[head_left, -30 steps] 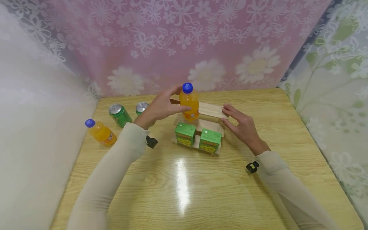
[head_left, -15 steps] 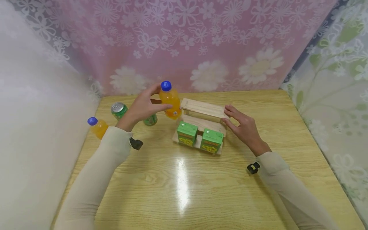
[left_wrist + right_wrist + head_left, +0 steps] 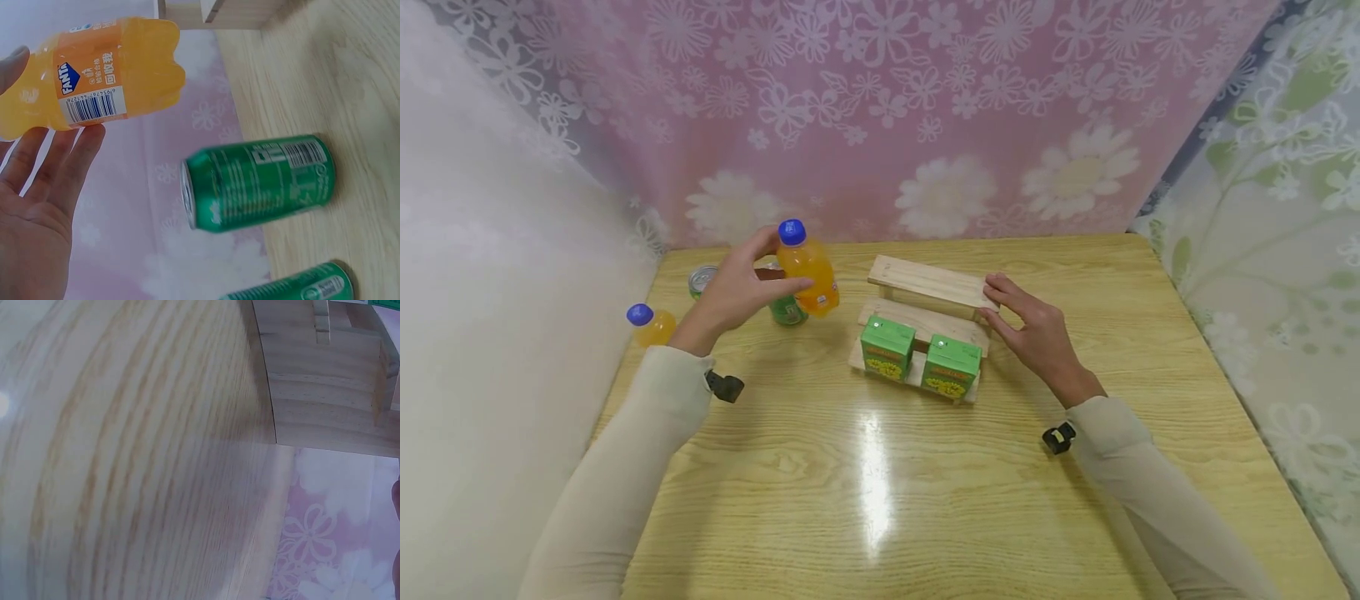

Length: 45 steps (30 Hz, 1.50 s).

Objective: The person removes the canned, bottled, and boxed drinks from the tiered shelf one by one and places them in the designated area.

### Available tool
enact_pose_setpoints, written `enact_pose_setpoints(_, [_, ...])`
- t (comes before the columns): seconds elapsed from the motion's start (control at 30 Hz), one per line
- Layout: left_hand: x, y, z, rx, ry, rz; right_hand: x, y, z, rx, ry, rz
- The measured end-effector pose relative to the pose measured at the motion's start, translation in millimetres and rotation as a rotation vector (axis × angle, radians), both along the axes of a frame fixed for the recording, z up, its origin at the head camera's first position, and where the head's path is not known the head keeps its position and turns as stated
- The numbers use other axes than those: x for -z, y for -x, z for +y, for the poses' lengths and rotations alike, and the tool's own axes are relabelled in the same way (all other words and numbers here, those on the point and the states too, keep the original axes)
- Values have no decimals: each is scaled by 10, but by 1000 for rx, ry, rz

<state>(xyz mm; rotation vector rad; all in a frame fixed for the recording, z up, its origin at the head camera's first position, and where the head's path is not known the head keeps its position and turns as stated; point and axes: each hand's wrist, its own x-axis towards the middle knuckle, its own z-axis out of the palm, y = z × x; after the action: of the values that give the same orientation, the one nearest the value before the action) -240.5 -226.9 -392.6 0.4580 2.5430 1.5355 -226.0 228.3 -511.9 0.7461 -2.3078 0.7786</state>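
My left hand (image 3: 733,287) holds a Fanta bottle (image 3: 811,271) of orange drink with a blue cap, thumb on one side and fingers on the other. In the left wrist view the bottle (image 3: 94,75) is lifted off the table, its base apart from the wood. Close by stands a green drink can (image 3: 259,181), partly hidden behind the bottle in the head view. To the right, my right hand (image 3: 1037,329) grips the right end of the top step of a wooden tiered stand (image 3: 928,281). Its fingers barely show in the right wrist view.
Two green juice cartons (image 3: 887,350) stand on the stand's lowest step. A second orange bottle (image 3: 655,327) and another green can (image 3: 702,279) are at the left, partly behind my left arm. A pink flowered curtain (image 3: 850,167) borders the table (image 3: 970,483) at the back.
My left hand has carried the bottle leftward, away from over the stand to beside the green cans. The right hand has stayed on the stand.
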Motion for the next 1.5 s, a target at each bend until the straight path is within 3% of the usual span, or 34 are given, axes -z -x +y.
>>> enact_pose_setpoints(0.83, [266, -287, -503, -155, 63, -33, -20, -5, -27, 10, 7, 14])
enact_pose_setpoints(1.23, [393, -377, -645, -194, 125, 11, 4, -1, -30, 0, 25, 19])
enact_pose_setpoints(1.5, [455, -431, -699, -225, 153, -30, 14, 5, -23, 1, 29, 20])
